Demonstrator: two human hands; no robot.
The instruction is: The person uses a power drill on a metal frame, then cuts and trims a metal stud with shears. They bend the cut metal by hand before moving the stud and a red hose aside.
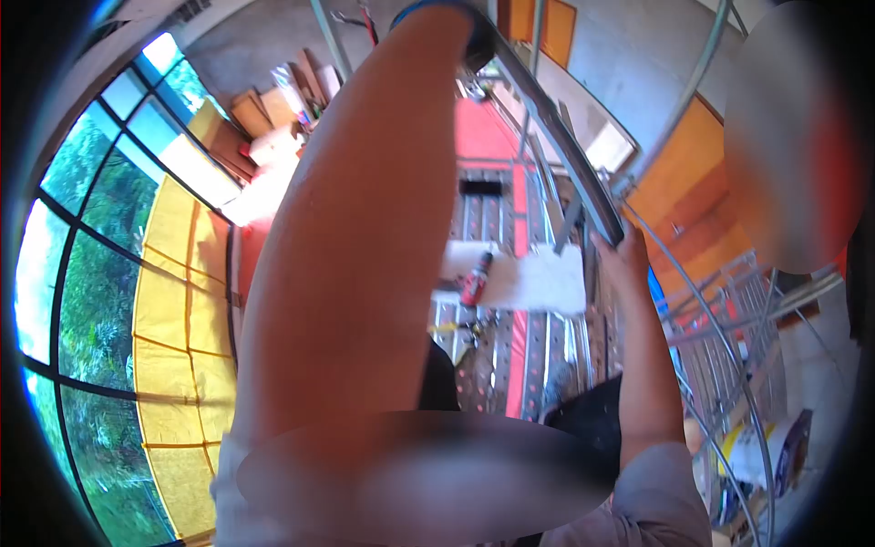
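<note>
My right hand [627, 255] is closed around the lower end of a long grey metal bar [561, 137]. The bar slants up and to the left, toward the top of the view. My left arm [355, 210] reaches up past the top edge, with a dark blue band [478, 41] at the wrist. That hand is out of the picture, so its hold cannot be seen. Well below the bar, a red and black tool [477, 278], blurred, lies on a white sheet [542, 278] on the scaffold platform [483, 365].
Tall windows [109, 228] and a yellow sheet [182, 356] line the left side. Scaffold tubes [706, 55] and a brace [702, 301] stand at the right, beside an orange door [684, 196]. Boards [251, 114] are piled at the far left.
</note>
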